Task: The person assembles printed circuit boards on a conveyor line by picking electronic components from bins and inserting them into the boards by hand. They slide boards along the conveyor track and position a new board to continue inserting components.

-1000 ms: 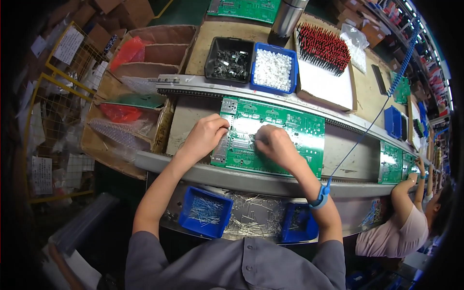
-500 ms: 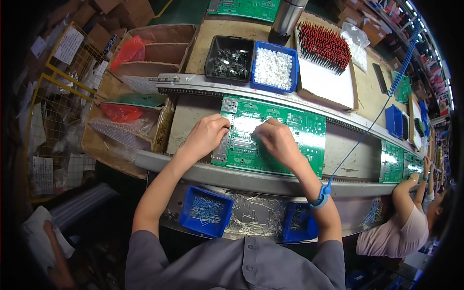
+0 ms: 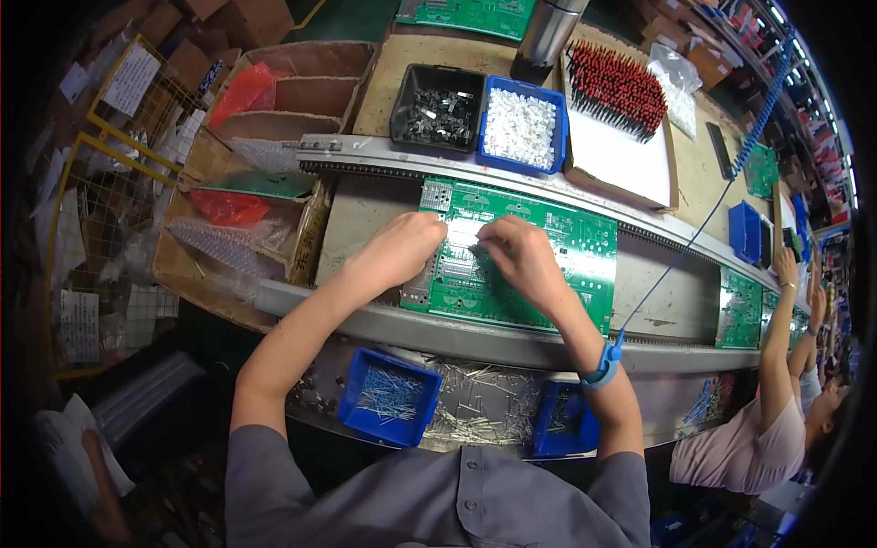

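Green PCB [image 3: 468, 276] lies flat btwn far rail [image 3: 521, 180] and near rail [image 3: 365, 321], directly in front of the person, long side along the line. Finish: glossy green, dense w/ pale printed outlines and pads; silvery-grey perforated strip down L edge. Strong glare L of centre, further glare nr R edge. L hand [image 3: 406, 247]: fingers curled, tips bunched at L part of PCB; hold, if any, can't be told. R hand [image 3: 525, 251]: thumb and forefinger drawn nearly tog. over approx. centre of PCB, others folded; can't tell if a small part is btwn tips. Blue wrist strap [image 3: 601, 367] on R wrist. Hidden: PCB areas under both hands, near-rail sections under both forearms. Cut off: second green board [image 3: 466, 14] and steel flask [image 3: 546, 41], both at top edge. Hard to make out: fine PCB detail, lost in glare; co-worker's hand [image 3: 786, 267], far R, too small to tell what it does.
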Available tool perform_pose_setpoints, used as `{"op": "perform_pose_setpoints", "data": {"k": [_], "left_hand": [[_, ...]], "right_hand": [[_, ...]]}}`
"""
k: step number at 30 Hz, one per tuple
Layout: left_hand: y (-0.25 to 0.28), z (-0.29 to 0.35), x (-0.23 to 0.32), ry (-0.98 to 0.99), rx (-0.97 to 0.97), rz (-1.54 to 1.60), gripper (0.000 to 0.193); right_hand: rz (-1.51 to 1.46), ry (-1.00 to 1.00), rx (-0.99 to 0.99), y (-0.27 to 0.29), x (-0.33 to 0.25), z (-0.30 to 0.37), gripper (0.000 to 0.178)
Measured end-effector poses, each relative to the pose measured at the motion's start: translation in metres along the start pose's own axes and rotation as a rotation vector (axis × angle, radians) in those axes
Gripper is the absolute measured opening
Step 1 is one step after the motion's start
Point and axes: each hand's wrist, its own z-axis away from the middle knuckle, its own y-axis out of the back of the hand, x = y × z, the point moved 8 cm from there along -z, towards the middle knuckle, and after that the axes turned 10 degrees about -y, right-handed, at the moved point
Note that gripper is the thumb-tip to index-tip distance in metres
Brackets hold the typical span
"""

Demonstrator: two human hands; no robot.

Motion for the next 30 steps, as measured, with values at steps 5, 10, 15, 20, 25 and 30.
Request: {"op": "perform_pose_setpoints", "data": {"k": [5,10,15,20,25,30], "left_hand": [[-0.007,0.001,-0.002,0.046,-0.008,0.007,0.013],[-0.008,0.009,-0.001,0.115,0.095,0.018,0.012],[0.006,0.027,0.0,0.256,0.338,0.206,0.013],[-0.003,0.038,0.057,0.023,0.198,-0.012,0.022],[-0.017,0.031,0.098,-0.075,0.154,-0.176,0.037],[-0.03,0.024,0.1,-0.114,0.171,-0.241,0.044]], "right_hand": [[-0.009,-0.029,-0.023,-0.002,0.002,-0.004,0.009],[-0.032,0.051,-0.016,-0.01,-0.002,-0.009,0.009],[-0.073,0.058,-0.084,-0.025,-0.007,-0.017,0.011],[-0.035,0.09,-0.124,-0.037,-0.008,-0.021,0.01],[-0.015,0.113,-0.112,-0.038,-0.011,-0.022,0.011],[0.002,0.09,-0.127,-0.039,-0.01,-0.023,0.01]]}}
